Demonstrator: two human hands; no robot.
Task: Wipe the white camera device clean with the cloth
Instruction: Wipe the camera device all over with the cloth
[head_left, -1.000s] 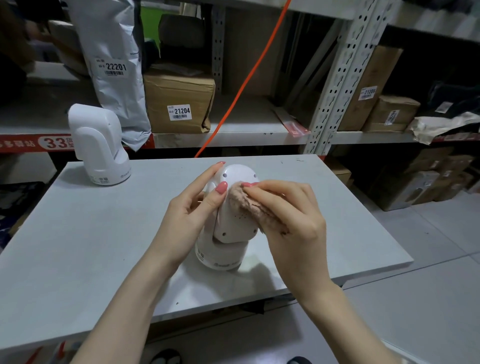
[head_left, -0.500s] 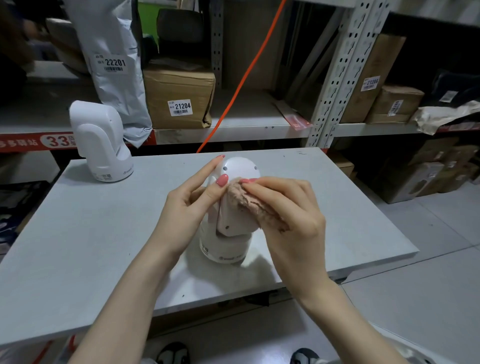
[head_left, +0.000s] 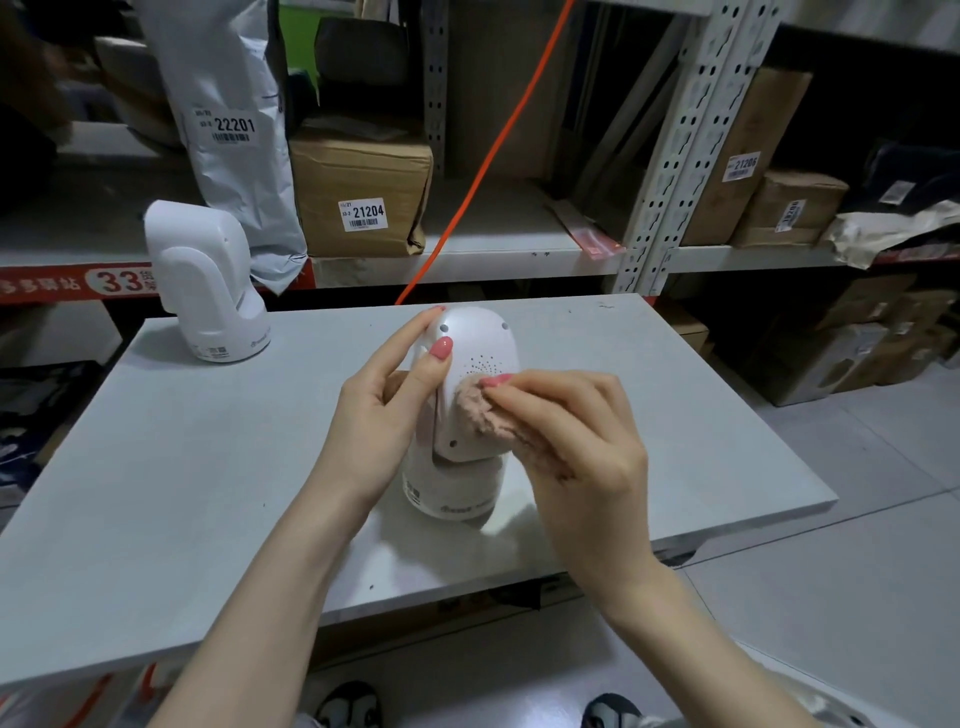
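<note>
The white domed plastic camera device (head_left: 470, 395) stood upright mid-table on the grey flat table (head_left: 156, 493). The left hand (head_left: 379, 415) pinched its head's left edge, while the right hand (head_left: 576, 447) pinched a fuzzy pink cloth (head_left: 480, 410) against its right side.

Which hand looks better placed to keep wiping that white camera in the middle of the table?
The right hand, probably: it holds the pink cloth pressed against the white camera beside the speaker holes. The left hand holds no cloth; it grips the camera's head to steady it.
</note>
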